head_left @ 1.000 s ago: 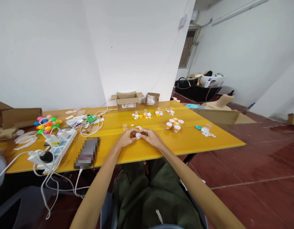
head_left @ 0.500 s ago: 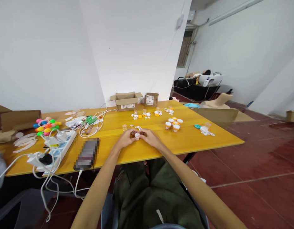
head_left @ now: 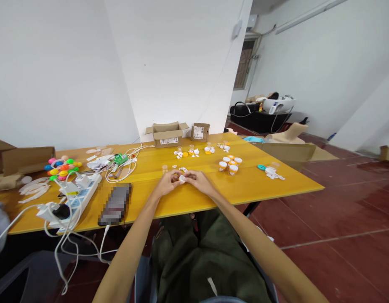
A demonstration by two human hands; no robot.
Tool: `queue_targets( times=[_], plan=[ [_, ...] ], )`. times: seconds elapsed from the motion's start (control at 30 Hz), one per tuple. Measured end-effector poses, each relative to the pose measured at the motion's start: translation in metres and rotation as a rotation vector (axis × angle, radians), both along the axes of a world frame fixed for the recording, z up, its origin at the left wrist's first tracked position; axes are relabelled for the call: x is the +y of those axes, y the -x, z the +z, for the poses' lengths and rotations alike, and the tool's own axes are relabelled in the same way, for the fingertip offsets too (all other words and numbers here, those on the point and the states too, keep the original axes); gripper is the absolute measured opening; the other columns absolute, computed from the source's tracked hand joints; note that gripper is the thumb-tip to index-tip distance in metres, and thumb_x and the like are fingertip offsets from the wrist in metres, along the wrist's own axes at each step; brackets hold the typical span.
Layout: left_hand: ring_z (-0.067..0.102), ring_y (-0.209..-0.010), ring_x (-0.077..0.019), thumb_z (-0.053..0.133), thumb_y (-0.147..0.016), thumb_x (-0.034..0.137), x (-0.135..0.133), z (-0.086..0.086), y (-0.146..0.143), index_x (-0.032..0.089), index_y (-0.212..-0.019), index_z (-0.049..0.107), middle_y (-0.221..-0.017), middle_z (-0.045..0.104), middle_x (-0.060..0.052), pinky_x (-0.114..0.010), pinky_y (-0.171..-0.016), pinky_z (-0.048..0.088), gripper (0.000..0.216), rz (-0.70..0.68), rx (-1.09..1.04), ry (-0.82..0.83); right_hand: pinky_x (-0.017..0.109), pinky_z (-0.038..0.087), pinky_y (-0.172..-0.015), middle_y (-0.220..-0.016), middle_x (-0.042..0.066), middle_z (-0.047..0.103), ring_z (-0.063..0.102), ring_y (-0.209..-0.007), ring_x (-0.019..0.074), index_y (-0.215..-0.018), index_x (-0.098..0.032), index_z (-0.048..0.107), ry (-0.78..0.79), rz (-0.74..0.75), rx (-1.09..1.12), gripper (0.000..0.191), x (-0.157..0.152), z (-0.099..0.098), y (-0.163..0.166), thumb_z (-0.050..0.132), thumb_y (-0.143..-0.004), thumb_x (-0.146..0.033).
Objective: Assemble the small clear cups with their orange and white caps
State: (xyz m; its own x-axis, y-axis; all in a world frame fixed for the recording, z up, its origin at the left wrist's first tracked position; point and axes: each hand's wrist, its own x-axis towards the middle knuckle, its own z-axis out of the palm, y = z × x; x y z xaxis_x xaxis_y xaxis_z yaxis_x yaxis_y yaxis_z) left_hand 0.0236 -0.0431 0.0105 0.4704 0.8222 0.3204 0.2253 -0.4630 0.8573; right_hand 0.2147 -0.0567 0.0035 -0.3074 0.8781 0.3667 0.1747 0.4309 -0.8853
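Note:
Between my two hands is a small round white plastic piece (head_left: 182, 179), pinched at its sides above the table's front half. My left hand (head_left: 167, 183) is closed on its left side, and my right hand (head_left: 199, 182) is closed on its right side. The fingers hide part of it. Just beyond my hands lie small white pieces with dark holes (head_left: 183, 169). A clear little cup (head_left: 164, 168) stands to the left of them. To the right is a cluster of small jars (head_left: 233, 169) with white and orange lids.
Groups of white and orange parts (head_left: 185, 154) lie farther back, before an open cardboard box (head_left: 168, 135) and a smaller box (head_left: 200, 132). A teal ring (head_left: 261, 167) lies at right. On the left are a phone (head_left: 115, 205), a power strip (head_left: 83, 195) with cables, and colourful balls (head_left: 62, 167).
Both hands stay in the same place around the white piece, with only a slight shift of it between the fingers. Nothing else has visibly moved.

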Motion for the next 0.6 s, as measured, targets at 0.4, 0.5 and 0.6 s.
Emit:
queue_targets(
  times=[0.4,0.5,0.6],
  plan=[
    [0.071,-0.082,-0.0176,0.084,-0.065,0.032,0.0039,0.0011,-0.0057,0.018,-0.094,0.069,-0.091,0.075,-0.005,-0.035,-0.085,0.058,0.036,0.024,-0.160,0.134,0.041,0.058,-0.086,-0.088,0.007,0.077,0.072,-0.086,0.0238,-0.083,-0.019,0.073,0.153,-0.051,0.173,0.037,0.0057,-0.0052,-0.0024,0.081,-0.066,-0.051],
    [0.071,-0.083,-0.0178,0.085,-0.062,0.026,0.0057,-0.0011,-0.0066,0.018,-0.095,0.069,-0.092,0.076,-0.005,-0.036,-0.086,0.058,0.037,0.023,-0.179,0.112,0.041,0.058,-0.085,-0.088,0.007,0.077,0.072,-0.084,0.0230,-0.083,-0.019,0.072,0.181,-0.054,0.206,0.038,0.0080,-0.0068,-0.0021,0.083,-0.063,-0.049],
    [0.070,-0.084,-0.0175,0.084,-0.063,0.024,0.0074,-0.0030,-0.0078,0.018,-0.093,0.070,-0.091,0.075,-0.005,-0.035,-0.086,0.058,0.033,0.051,-0.177,0.058,0.040,0.059,-0.084,-0.088,0.006,0.076,0.072,-0.083,0.0226,-0.083,-0.019,0.072,0.209,-0.037,0.231,0.038,0.0095,-0.0077,-0.0019,0.085,-0.061,-0.048]
  ],
)
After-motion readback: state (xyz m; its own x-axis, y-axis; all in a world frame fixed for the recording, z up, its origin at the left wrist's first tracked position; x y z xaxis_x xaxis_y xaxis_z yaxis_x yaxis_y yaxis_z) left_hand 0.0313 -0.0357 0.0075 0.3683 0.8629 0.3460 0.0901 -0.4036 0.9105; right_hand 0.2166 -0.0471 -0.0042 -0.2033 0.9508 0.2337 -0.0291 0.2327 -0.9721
